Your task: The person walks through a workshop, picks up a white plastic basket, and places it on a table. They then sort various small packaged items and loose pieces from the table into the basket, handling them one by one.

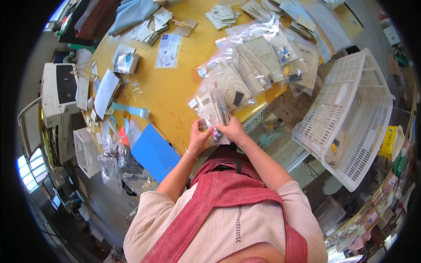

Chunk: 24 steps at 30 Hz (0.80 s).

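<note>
At the near edge of the yellow table, a clear plastic bag holding flat pale wooden pieces and small parts is between my hands. My left hand grips its left side, thumb over the front. Fingers of my right hand close on the bag's right side, with something small and pink near the thumb. Just beyond lies a row of similar filled bags, overlapping each other; their pieces are pale wood, with dark and blue small parts showing in some.
A white plastic basket stands tilted at the right, another crate below the table edge. A blue board, red-handled scissors and plastic bags are at the left edge. Stacks of wooden pieces and a printed sheet lie farther back.
</note>
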Tool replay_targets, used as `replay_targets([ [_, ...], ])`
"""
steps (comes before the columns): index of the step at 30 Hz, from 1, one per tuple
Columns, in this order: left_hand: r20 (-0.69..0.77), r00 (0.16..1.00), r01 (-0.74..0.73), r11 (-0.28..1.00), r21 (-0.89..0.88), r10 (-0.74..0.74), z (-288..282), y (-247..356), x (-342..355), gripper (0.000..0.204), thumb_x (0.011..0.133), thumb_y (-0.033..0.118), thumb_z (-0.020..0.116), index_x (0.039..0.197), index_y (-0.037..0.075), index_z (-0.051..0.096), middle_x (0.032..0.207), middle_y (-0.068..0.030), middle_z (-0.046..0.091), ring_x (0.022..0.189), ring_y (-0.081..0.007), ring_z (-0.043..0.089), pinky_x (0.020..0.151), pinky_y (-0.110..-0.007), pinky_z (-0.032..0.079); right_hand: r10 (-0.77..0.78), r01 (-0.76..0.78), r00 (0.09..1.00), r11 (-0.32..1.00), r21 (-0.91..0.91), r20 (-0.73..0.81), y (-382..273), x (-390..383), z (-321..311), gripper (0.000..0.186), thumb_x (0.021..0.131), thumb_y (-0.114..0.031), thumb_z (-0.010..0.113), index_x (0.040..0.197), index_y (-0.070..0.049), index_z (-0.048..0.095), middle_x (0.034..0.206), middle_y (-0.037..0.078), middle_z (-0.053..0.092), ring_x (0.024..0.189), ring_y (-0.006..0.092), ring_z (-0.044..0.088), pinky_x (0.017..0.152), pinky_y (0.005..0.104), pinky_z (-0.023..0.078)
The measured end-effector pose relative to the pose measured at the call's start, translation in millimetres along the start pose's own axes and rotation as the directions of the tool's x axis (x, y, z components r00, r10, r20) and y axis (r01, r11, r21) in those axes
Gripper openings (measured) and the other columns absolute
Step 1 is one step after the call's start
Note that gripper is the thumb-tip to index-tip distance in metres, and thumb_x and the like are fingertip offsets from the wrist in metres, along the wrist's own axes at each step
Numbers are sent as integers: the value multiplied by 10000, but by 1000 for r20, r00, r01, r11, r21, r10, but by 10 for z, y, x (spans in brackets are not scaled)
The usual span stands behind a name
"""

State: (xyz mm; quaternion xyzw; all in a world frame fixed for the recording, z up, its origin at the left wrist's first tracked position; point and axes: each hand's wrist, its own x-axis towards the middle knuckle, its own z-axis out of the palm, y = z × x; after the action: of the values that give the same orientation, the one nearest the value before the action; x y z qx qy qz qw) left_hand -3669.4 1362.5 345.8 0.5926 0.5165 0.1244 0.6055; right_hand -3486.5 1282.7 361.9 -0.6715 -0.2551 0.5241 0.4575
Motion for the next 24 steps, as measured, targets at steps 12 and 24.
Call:
replay_targets([
  [12,849,522,-845,86,527,-78,826,2602,-833,599,673,319,867,1171,98,618,1016,-147,686,974,-355,647,921,-465,480,-67,373,901,625,-686,429,-1099,-1660,-1488,293,626,-190,692,877,-40,690,809,179,700,796,385,688,681,490,549],
  [24,837,468,-763,607,221,284,2399,3824,-1449,358,796,204,812,1035,-36,695,735,-69,676,679,-77,608,629,-284,509,-400,668,392,743,-43,-829,-889,-3780,-3727,736,905,-321,704,1486,-26,362,1425,146,507,1287,244,519,1110,402,364],
])
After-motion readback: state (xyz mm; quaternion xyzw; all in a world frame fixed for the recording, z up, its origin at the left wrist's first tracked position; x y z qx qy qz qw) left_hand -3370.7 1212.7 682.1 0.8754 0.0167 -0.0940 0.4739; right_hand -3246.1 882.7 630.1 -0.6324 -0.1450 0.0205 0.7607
